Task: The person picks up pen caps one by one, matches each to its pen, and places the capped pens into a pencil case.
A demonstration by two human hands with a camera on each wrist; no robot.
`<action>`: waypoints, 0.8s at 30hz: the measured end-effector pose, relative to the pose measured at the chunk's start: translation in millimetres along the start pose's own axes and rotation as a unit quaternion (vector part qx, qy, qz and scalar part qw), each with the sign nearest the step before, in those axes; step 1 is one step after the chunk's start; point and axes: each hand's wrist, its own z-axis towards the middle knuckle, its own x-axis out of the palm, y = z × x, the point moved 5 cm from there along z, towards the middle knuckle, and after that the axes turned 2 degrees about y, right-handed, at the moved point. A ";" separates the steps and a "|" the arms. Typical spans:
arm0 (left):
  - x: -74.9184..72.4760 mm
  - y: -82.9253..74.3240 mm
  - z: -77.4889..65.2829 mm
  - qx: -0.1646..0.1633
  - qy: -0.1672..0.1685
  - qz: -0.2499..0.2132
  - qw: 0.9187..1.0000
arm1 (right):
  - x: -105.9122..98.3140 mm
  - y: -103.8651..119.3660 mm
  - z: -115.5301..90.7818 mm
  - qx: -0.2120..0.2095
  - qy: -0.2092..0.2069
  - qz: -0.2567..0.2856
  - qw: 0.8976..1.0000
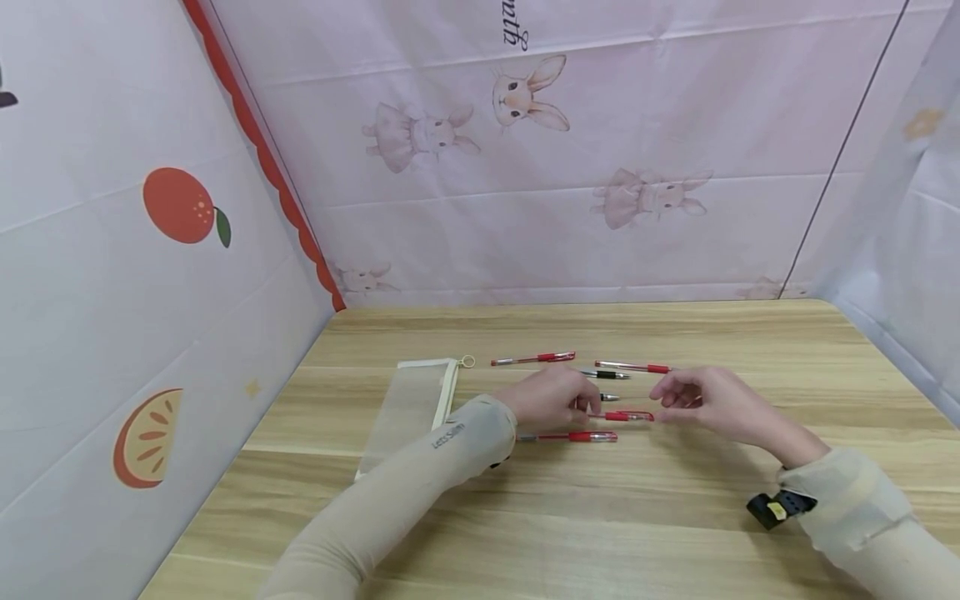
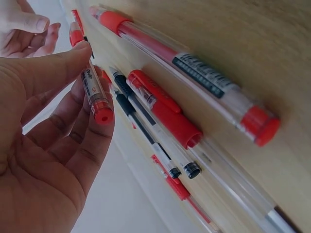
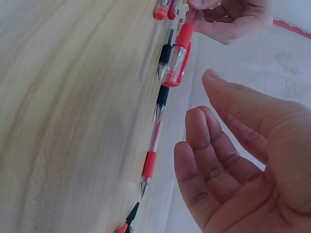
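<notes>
My left hand point(image 1: 551, 398) pinches a red pen point(image 1: 628, 416) between thumb and fingers, just above the table. Its red cap end points right, and its printed barrel point(image 2: 91, 82) shows in the left wrist view. Facing that capped end, my right hand point(image 1: 720, 404) has loosely bent fingers with nothing in them; a gap separates it from the pen in the right wrist view. On the table around my hands lie two black pens point(image 1: 609, 375), a red pen without its cap point(image 1: 633, 367), and two capped red pens point(image 1: 577, 437), one near, one farther back.
A translucent zip pouch point(image 1: 397, 417) with a ring pull point(image 1: 468, 361) lies flat left of the pens, partly behind my left sleeve. Small black and red pieces point(image 3: 127, 221) lie past the uncapped red pen. Printed cloth walls point(image 1: 562, 250) border the wooden table point(image 1: 600, 517).
</notes>
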 end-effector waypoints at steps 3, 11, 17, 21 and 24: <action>2.4 0.0 2.5 0.001 0.007 -0.003 1.000 | -0.9 -2.5 -1.6 0.007 -0.002 0.000 1.000; 7.1 0.8 9.3 -0.014 0.027 -0.002 1.000 | -3.7 -6.2 -5.1 0.009 -0.006 0.001 1.000; 9.6 -0.2 13.8 -0.015 0.031 0.010 0.999 | -4.9 -9.0 -6.7 0.010 -0.004 0.006 1.000; 11.3 -0.6 16.5 -0.015 0.037 0.005 0.999 | -5.5 -10.9 -7.8 0.008 -0.003 0.009 1.000; 12.0 -2.0 17.8 -0.018 0.041 0.004 0.999 | -6.8 -11.5 -8.5 0.007 -0.004 0.008 1.000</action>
